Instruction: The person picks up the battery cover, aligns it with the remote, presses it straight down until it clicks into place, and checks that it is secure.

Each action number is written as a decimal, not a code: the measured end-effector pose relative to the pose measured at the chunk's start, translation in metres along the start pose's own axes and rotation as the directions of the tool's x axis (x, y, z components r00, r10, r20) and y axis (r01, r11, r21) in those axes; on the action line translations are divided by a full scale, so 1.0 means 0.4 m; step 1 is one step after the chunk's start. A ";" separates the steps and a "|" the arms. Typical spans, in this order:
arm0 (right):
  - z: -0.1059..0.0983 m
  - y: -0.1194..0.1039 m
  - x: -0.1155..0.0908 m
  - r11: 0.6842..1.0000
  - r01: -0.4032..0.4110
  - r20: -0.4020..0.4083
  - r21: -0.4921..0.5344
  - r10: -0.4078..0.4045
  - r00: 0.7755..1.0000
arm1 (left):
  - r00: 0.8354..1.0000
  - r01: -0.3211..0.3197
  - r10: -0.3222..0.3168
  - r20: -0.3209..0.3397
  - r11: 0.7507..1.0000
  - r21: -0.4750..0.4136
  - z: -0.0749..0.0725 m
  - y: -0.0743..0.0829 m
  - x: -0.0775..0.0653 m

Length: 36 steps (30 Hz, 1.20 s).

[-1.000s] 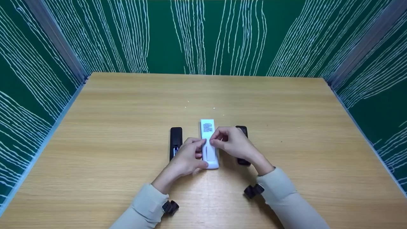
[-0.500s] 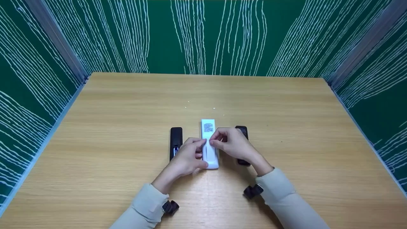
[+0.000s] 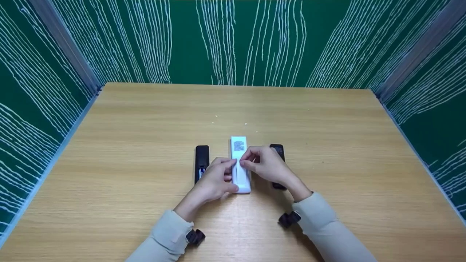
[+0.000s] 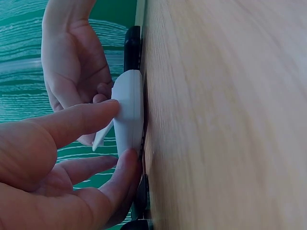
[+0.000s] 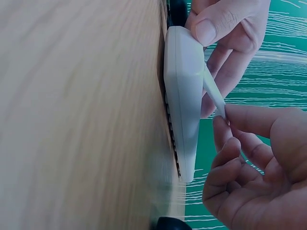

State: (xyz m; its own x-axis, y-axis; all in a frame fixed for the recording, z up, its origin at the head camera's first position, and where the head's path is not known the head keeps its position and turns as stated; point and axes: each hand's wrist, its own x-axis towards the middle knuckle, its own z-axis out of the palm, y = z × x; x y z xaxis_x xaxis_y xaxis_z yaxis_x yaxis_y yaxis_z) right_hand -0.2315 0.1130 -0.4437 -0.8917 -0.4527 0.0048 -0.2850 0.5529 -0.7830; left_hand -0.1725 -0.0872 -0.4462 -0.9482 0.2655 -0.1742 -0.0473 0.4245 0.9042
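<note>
A white remote control (image 3: pixel 238 154) lies button side down on the table, its back with a printed label facing up. My left hand (image 3: pixel 214 180) holds it along the left side, thumb at the near end and fingers farther up. My right hand (image 3: pixel 267 165) pinches the edge of its battery cover (image 5: pixel 214 93) between thumb and fingers. Seen from the right wrist, the cover stands tilted up off the remote's back, its lower end close to the body. The inside of the battery compartment is hidden.
Left of the white remote lies a black remote (image 3: pixel 202 156) with batteries (image 3: pixel 201 173) showing in its uncovered compartment, partly behind the left hand. Another black remote (image 3: pixel 279 185) lies on the right, partly covered by the right hand. Small white specks (image 3: pixel 245 123) dot the wooden table (image 3: pixel 145 120).
The white remote's far end has shifted very slightly to the right. The right hand has come a touch nearer the body, still at the cover; the left hand stays in place.
</note>
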 end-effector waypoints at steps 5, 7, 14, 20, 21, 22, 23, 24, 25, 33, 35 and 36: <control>0.001 0.000 -0.001 1.000 0.000 -0.006 -0.003 0.000 1.000 | 1.000 0.007 -0.007 -0.002 1.000 0.006 0.001 0.001 0.002; 0.002 0.000 0.000 1.000 -0.006 -0.007 -0.006 0.006 1.000 | 1.000 0.011 -0.011 -0.002 1.000 0.005 0.001 0.002 0.002; 0.005 0.005 0.001 1.000 0.006 -0.017 -0.021 -0.006 1.000 | 1.000 0.004 -0.004 0.001 1.000 0.013 0.001 0.002 0.002; 0.007 0.004 0.002 1.000 0.001 -0.023 -0.032 -0.002 1.000 | 1.000 0.013 -0.013 -0.001 1.000 0.027 0.000 0.002 0.002; 0.007 0.004 0.002 0.999 -0.002 -0.024 -0.034 0.002 1.000 | 1.000 0.014 -0.014 -0.001 0.999 0.028 -0.001 0.002 0.002; 0.007 0.003 0.002 0.999 -0.006 -0.025 -0.038 0.005 1.000 | 1.000 0.016 -0.016 -0.001 0.999 0.027 -0.001 0.002 0.002; 0.007 0.002 0.002 0.999 -0.009 -0.027 -0.042 0.008 1.000 | 1.000 0.019 -0.019 -0.002 0.999 0.026 -0.001 0.003 0.002; 0.008 0.002 0.002 0.999 -0.013 -0.028 -0.046 0.011 1.000 | 1.000 0.022 -0.022 -0.003 0.999 0.025 -0.001 0.002 0.003; 0.008 0.001 0.003 0.999 -0.015 -0.029 -0.050 0.014 0.999 | 1.000 0.023 -0.023 -0.003 0.999 0.023 -0.001 0.003 0.003; 0.011 0.003 0.002 0.998 -0.019 -0.024 -0.068 0.017 1.000 | 1.000 0.027 -0.027 -0.005 1.000 0.000 0.002 0.000 0.006; 0.011 0.004 0.002 0.997 -0.021 -0.020 -0.069 0.020 1.000 | 1.000 0.030 -0.030 -0.005 1.000 0.001 0.002 0.000 0.006; 0.011 0.004 0.002 0.997 -0.023 -0.018 -0.070 0.022 1.000 | 1.000 0.030 -0.030 -0.004 1.000 0.001 0.003 0.000 0.006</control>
State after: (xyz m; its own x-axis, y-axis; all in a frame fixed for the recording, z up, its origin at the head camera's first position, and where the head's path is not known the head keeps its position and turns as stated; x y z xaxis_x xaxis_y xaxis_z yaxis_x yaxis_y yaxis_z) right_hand -0.2310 0.1106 -0.4478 -0.9041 -0.4274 -0.0010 -0.2879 0.6106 -0.7378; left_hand -0.1743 -0.0857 -0.4472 -0.9477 0.2489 -0.2000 -0.0757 0.4336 0.8979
